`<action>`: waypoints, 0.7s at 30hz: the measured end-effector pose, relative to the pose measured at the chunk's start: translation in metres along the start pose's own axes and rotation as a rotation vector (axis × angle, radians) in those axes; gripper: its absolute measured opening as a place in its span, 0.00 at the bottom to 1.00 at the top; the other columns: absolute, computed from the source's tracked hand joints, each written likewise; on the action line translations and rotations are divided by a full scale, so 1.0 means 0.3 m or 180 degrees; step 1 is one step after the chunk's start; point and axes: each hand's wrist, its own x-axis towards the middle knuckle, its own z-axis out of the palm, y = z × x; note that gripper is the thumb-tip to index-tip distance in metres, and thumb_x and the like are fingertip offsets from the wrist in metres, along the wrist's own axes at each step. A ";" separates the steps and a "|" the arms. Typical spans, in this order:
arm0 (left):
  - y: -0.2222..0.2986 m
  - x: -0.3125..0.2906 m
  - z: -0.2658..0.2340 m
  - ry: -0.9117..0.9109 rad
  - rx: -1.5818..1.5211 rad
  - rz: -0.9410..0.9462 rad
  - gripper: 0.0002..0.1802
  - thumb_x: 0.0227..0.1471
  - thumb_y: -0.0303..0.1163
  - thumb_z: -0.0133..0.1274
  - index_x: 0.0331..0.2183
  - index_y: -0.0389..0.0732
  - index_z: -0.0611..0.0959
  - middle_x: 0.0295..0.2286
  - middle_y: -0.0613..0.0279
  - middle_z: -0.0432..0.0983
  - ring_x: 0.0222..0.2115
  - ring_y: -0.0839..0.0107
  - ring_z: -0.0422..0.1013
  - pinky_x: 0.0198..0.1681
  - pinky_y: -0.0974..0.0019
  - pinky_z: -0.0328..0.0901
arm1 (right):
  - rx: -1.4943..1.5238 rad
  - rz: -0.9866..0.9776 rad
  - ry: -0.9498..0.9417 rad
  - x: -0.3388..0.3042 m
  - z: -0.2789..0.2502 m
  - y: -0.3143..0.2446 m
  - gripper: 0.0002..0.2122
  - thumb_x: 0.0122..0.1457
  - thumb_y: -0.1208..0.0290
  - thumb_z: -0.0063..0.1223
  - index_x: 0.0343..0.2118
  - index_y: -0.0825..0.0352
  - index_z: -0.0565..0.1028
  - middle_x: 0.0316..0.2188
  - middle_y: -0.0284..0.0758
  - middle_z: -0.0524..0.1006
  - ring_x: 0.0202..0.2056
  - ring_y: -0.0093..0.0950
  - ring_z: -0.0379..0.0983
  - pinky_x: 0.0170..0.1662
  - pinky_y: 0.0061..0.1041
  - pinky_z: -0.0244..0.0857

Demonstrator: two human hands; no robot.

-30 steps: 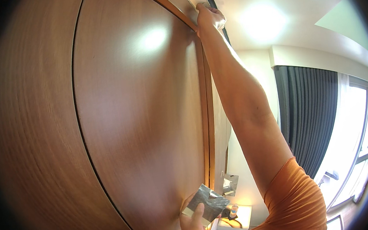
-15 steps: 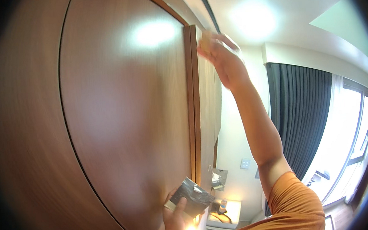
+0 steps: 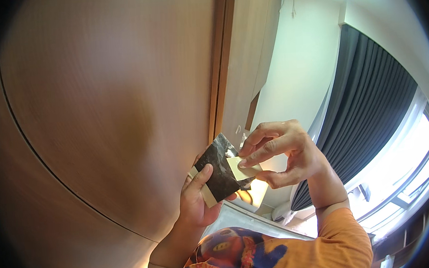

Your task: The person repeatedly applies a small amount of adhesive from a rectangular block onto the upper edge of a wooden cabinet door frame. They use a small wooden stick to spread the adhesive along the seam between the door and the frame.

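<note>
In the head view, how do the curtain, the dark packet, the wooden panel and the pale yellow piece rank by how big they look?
1. Wooden panel
2. Curtain
3. Dark packet
4. Pale yellow piece, partly covered

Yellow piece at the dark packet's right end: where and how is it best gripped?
Probably by the right part of the yellow piece, pinched across its faces, coming from the right. It looks flat, its left part overlaps the dark packet, and the left hand holds the packet's left end. The right hand has its fingers there.
</note>
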 end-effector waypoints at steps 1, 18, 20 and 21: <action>-0.016 0.019 0.016 0.0015 0.0010 0.0005 0.25 0.69 0.33 0.49 0.63 0.36 0.68 0.46 0.51 0.80 0.39 0.61 0.84 0.28 0.59 0.83 | 0.0009 -0.0027 0.0013 -0.016 -0.023 0.018 0.19 0.41 0.68 0.71 0.40 0.64 0.90 0.36 0.40 0.85 0.36 0.29 0.84 0.39 0.26 0.76; -0.123 0.287 0.195 0.0251 0.0330 -0.0230 0.27 0.66 0.34 0.52 0.63 0.38 0.68 0.46 0.46 0.79 0.37 0.56 0.83 0.26 0.56 0.82 | 0.1579 0.1113 0.1691 -0.231 -0.288 0.403 0.08 0.60 0.78 0.60 0.41 0.74 0.82 0.36 0.41 0.84 0.35 0.30 0.84 0.40 0.29 0.80; -0.155 0.280 0.169 0.0294 0.0382 -0.0188 0.26 0.67 0.34 0.51 0.63 0.39 0.69 0.46 0.48 0.80 0.37 0.58 0.83 0.26 0.57 0.82 | 0.3044 0.1395 0.2026 -0.276 -0.202 0.432 0.05 0.69 0.78 0.54 0.40 0.74 0.79 0.37 0.44 0.84 0.33 0.31 0.84 0.40 0.30 0.81; -0.170 0.268 0.162 0.0681 0.0416 -0.0281 0.24 0.67 0.35 0.51 0.61 0.39 0.71 0.44 0.49 0.81 0.34 0.60 0.84 0.24 0.60 0.81 | 0.3862 0.1285 0.1882 -0.284 -0.163 0.450 0.04 0.69 0.76 0.56 0.40 0.72 0.78 0.37 0.43 0.83 0.32 0.31 0.84 0.37 0.31 0.81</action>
